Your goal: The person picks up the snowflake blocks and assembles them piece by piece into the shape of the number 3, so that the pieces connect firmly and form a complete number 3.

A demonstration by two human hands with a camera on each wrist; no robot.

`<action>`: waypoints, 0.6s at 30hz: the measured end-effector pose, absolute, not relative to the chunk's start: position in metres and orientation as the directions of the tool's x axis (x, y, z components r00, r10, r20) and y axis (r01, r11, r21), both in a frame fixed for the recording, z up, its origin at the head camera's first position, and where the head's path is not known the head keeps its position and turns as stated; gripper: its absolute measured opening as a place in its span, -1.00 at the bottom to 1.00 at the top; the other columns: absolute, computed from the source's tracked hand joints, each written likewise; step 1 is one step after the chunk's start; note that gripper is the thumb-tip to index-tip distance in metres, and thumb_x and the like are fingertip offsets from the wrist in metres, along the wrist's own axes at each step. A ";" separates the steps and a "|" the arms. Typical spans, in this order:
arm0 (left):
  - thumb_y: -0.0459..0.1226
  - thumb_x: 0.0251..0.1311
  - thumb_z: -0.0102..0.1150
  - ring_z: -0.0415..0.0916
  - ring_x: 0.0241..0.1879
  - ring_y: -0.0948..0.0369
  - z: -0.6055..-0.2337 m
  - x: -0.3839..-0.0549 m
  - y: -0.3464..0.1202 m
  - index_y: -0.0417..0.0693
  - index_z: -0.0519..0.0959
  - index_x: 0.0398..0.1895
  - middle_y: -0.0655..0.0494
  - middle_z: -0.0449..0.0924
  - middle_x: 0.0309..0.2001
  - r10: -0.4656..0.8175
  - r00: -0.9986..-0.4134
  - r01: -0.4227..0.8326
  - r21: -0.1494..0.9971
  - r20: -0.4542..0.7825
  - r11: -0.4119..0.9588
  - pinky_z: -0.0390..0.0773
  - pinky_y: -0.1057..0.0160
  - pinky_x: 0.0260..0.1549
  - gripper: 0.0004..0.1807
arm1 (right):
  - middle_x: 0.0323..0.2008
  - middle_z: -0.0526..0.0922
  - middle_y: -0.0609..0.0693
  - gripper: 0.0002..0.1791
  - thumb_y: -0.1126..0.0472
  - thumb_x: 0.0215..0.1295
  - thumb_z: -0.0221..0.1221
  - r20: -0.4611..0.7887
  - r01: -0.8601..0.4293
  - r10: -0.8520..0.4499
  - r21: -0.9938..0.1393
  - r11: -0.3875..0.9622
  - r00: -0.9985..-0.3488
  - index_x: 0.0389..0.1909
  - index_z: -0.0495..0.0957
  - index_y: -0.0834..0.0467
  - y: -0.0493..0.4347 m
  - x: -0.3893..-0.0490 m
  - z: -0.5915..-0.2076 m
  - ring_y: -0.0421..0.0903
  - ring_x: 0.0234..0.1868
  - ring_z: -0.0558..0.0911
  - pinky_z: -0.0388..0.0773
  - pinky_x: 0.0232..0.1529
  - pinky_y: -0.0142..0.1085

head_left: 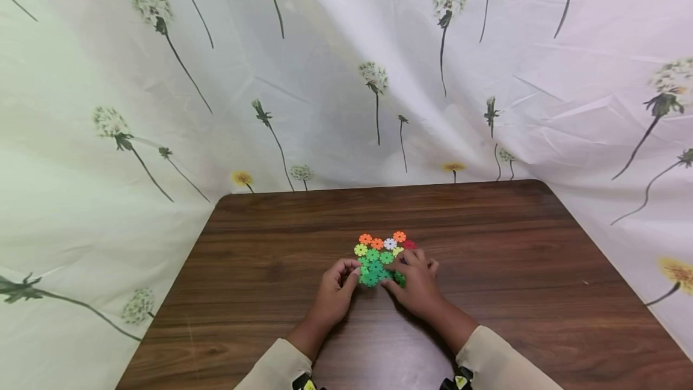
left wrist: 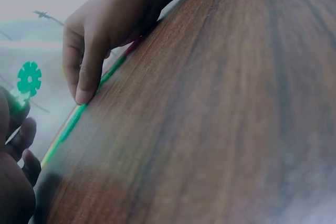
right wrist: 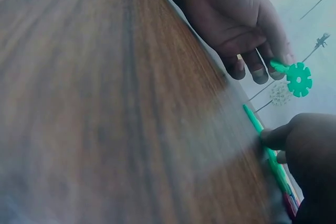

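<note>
A flat sheet of joined notched discs point(head_left: 372, 254) lies on the table, with orange, white, red and yellow discs at its far side and green ones nearer. At its left edge, my left hand point(head_left: 334, 294) pinches a green notched disc point(right wrist: 300, 71) between thumb and fingertips. That disc stands up at an angle above the tabletop in both wrist views. My right hand point(head_left: 417, 284) grips the sheet at its near right part, thumb at the near edge and fingers bent over the top. Its palm and fingers hide some discs there.
The dark wooden table point(head_left: 260, 239) has rounded far corners. Behind it and at both sides hangs a pale curtain point(head_left: 325, 107) printed with dandelions. Light sleeves point(head_left: 281, 366) and black wrist straps show at the bottom of the head view.
</note>
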State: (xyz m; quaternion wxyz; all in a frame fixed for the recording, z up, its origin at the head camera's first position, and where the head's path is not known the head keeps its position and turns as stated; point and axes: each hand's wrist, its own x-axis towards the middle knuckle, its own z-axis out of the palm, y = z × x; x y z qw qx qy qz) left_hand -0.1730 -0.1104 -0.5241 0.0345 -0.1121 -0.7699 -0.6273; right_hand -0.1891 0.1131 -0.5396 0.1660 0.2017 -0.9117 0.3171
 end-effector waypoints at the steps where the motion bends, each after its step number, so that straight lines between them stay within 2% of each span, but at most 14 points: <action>1: -0.33 0.65 0.13 0.52 -0.21 0.29 -0.525 -0.173 -0.110 -0.21 0.66 0.09 -0.17 0.66 -0.13 0.128 -0.973 0.215 0.957 0.193 0.195 0.55 0.39 -0.17 -0.83 | -0.01 0.63 0.01 -0.65 0.09 0.27 0.58 0.427 -0.470 -0.262 -0.510 0.720 -0.865 0.05 0.85 0.04 0.113 -0.189 -0.539 0.10 0.16 0.44 0.11 0.14 0.28; 6: -0.34 0.65 0.13 0.58 -0.14 0.17 -0.526 -0.174 -0.109 -0.16 0.66 0.11 -0.14 0.68 -0.07 0.124 -0.969 0.234 0.949 0.212 0.210 0.62 0.37 -0.12 -0.83 | 0.02 0.63 0.03 -0.67 0.15 0.30 0.56 0.397 -0.460 -0.270 -0.535 0.708 -0.877 0.07 0.83 0.06 0.113 -0.188 -0.537 0.14 0.19 0.43 0.10 0.17 0.32; 11: -0.42 0.61 0.14 0.67 -0.20 0.08 -0.527 -0.175 -0.108 -0.30 0.64 0.11 -0.23 0.69 -0.05 0.111 -0.969 0.237 0.957 0.221 0.167 0.75 0.28 -0.14 -0.83 | 0.01 0.66 0.00 -0.70 0.19 0.28 0.57 0.371 -0.451 -0.272 -0.581 0.678 -0.888 -0.03 0.75 0.08 0.114 -0.188 -0.534 0.10 0.17 0.44 0.05 0.22 0.28; 15: -0.46 0.58 0.16 0.71 -0.23 0.06 -0.527 -0.174 -0.108 -0.36 0.62 0.09 -0.28 0.69 -0.06 0.096 -0.967 0.247 0.959 0.235 0.141 0.77 0.24 -0.16 -0.83 | -0.11 0.73 -0.08 -0.73 0.23 0.25 0.58 0.376 -0.448 -0.262 -0.594 0.669 -0.889 -0.17 0.66 0.02 0.113 -0.187 -0.533 0.01 0.09 0.52 0.05 0.21 0.19; 18: -0.48 0.55 0.18 0.71 -0.21 0.03 -0.527 -0.174 -0.107 -0.35 0.62 0.09 -0.30 0.69 -0.08 0.091 -0.963 0.263 0.955 0.252 0.136 0.77 0.24 -0.14 -0.84 | -0.25 0.71 -0.12 -0.73 0.26 0.24 0.58 0.395 -0.458 -0.255 -0.599 0.657 -0.883 -0.20 0.67 0.03 0.113 -0.186 -0.534 -0.07 -0.01 0.57 0.05 0.18 0.15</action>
